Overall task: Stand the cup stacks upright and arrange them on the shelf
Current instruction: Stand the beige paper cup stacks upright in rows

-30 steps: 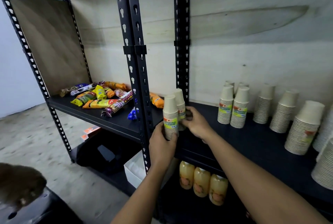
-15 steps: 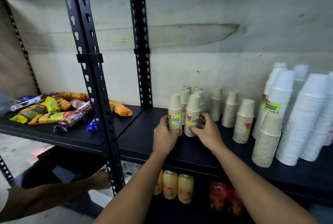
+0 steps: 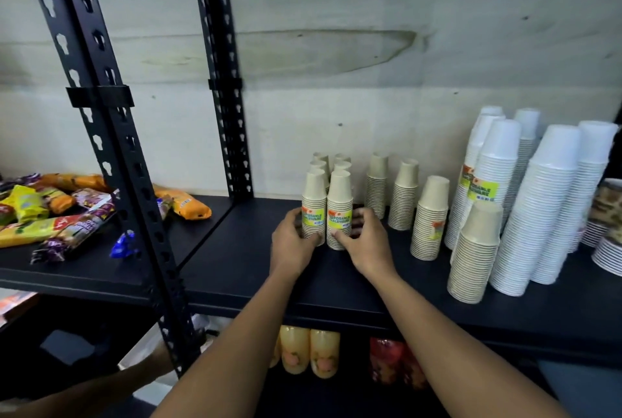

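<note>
1. two labelled stacks of beige paper cups stand upright, mouths down, on the black shelf (image 3: 235, 259). they are side by side, touching, and a little back from its front edge.
2. the left hand (image 3: 292, 247) grips the left labelled stack (image 3: 314, 197) low down. its thumb lies across the front, just under the yellow-green label. its other fingers (image 3: 296, 215) curl round the stack's left side, where their tips are hidden.
3. the right hand (image 3: 367, 246) grips the right labelled stack (image 3: 340, 195) at the same height. its thumb presses on the front near the base, and its fingers (image 3: 357, 219) curl close together round the stack's right side.
4. both stacks sit between the two hands, held from the outer sides. their bases look to be resting on the shelf board, though the thumbs cover part of the lower rims.
5. just behind them stand more small beige stacks (image 3: 331, 163) in two rows. whether these touch the held pair cannot be told.
6. further right on the same shelf are four plain beige stacks (image 3: 432, 215), standing apart from one another, then tall white cup stacks (image 3: 545, 209) near the right edge.
7. beyond the black upright post (image 3: 111, 148), the left bay holds loose snack packets (image 3: 50, 215) lying flat.
8. under the shelf are juice bottles (image 3: 309, 353) and red packets (image 3: 390, 360). another person's arm (image 3: 84, 394) shows at lower left.
</note>
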Demonstrator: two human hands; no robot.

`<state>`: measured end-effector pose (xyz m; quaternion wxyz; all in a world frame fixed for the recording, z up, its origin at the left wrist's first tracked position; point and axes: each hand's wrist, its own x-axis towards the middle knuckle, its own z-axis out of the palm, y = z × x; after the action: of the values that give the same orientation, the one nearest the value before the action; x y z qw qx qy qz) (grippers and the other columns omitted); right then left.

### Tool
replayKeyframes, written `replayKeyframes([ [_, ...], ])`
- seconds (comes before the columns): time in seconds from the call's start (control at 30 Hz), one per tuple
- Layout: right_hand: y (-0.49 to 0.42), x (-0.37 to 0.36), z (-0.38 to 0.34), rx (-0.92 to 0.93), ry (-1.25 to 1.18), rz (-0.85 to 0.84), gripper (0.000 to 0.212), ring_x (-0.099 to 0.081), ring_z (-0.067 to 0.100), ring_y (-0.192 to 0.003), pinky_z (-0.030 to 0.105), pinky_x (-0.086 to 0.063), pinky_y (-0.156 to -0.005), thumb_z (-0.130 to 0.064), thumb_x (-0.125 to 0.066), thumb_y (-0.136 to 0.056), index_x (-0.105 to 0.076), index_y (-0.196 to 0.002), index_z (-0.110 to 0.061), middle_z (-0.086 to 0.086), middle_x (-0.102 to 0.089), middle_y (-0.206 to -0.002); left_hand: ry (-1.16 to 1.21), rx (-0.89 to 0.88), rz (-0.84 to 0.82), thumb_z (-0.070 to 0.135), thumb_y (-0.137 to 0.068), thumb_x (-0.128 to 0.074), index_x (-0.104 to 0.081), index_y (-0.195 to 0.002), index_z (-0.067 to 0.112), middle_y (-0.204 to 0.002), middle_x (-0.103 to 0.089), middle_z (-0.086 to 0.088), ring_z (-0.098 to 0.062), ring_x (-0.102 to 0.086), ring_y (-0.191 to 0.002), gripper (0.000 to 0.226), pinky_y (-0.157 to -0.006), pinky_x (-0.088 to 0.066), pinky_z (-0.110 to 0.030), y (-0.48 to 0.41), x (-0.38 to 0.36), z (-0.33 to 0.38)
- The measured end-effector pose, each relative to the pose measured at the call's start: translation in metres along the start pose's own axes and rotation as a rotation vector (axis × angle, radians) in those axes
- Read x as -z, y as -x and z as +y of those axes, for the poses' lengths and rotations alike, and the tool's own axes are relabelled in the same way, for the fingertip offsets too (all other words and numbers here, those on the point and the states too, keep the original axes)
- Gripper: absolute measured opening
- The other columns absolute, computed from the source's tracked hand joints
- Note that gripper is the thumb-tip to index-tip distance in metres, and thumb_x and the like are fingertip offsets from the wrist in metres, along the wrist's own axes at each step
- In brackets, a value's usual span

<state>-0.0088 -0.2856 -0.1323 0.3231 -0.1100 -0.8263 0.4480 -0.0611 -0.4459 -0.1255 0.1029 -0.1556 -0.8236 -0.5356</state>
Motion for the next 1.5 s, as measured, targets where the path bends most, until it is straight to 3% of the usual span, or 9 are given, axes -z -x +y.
replayKeyframes([
  [0.13,0.004,0.001,0.003,0.012,0.039,-0.036,0.063,-0.063,0.007,-0.096,0.023,-0.055,-0.080,-0.036,-0.088,-0.072,-0.053,-0.122,-0.018,-0.002,-0.061,-0.115,-0.015,0.051,0.008,0.034,-0.068,-0.091,-0.054,-0.120,0.032,-0.111,-0.065,0.011,-0.006,-0.065,-0.098,0.064,-0.092,-0.056,-0.040,-0.002,-0.002,-0.001],
  [0.27,0.005,0.003,0.003,0.005,0.044,-0.077,0.063,-0.061,0.008,-0.101,0.012,-0.047,-0.076,-0.030,-0.087,-0.073,-0.051,-0.124,-0.019,-0.001,-0.057,-0.120,-0.035,0.007,-0.034,0.048,-0.064,-0.086,-0.049,-0.136,0.029,-0.122,-0.062,0.009,-0.010,-0.062,-0.109,0.083,-0.095,-0.055,-0.039,-0.002,-0.004,-0.005],
  [0.5,0.008,0.002,-0.003,-0.007,0.074,-0.058,0.052,-0.058,-0.003,-0.085,0.007,-0.042,-0.066,-0.024,-0.085,-0.078,-0.052,-0.117,-0.019,-0.003,-0.062,-0.109,0.015,0.003,-0.033,0.022,-0.079,-0.082,-0.057,-0.130,0.028,-0.118,-0.069,0.010,-0.006,-0.065,-0.103,0.056,-0.095,-0.055,-0.037,-0.001,-0.001,-0.009],
  [1.0,0.006,0.001,0.003,0.004,0.132,-0.059,0.053,-0.061,-0.001,-0.089,0.012,-0.047,-0.070,-0.036,-0.084,-0.078,-0.054,-0.119,-0.021,-0.006,-0.062,-0.109,0.019,0.031,-0.004,0.027,-0.079,-0.083,-0.059,-0.132,0.030,-0.117,-0.070,0.012,-0.008,-0.066,-0.105,0.058,-0.096,-0.055,-0.038,-0.005,-0.004,-0.012],
  [1.2,0.003,-0.001,0.007,0.019,0.167,-0.040,0.046,-0.063,0.008,-0.091,0.031,-0.057,-0.081,-0.037,-0.082,-0.079,-0.056,-0.114,-0.022,-0.004,-0.062,-0.109,-0.015,0.028,-0.007,0.026,-0.080,-0.083,-0.058,-0.134,0.029,-0.115,-0.071,0.014,-0.004,-0.066,-0.102,0.060,-0.095,-0.054,-0.031,0.001,-0.001,-0.006],
  [1.5,0.003,-0.001,0.010,0.008,0.105,-0.043,0.051,-0.063,0.009,-0.096,0.030,-0.056,-0.084,-0.036,-0.084,-0.075,-0.056,-0.116,-0.021,-0.002,-0.061,-0.113,-0.040,0.045,-0.025,0.027,-0.080,-0.083,-0.056,-0.138,0.026,-0.120,-0.071,0.011,-0.004,-0.065,-0.105,0.065,-0.095,-0.051,-0.026,0.004,0.001,-0.002],
])
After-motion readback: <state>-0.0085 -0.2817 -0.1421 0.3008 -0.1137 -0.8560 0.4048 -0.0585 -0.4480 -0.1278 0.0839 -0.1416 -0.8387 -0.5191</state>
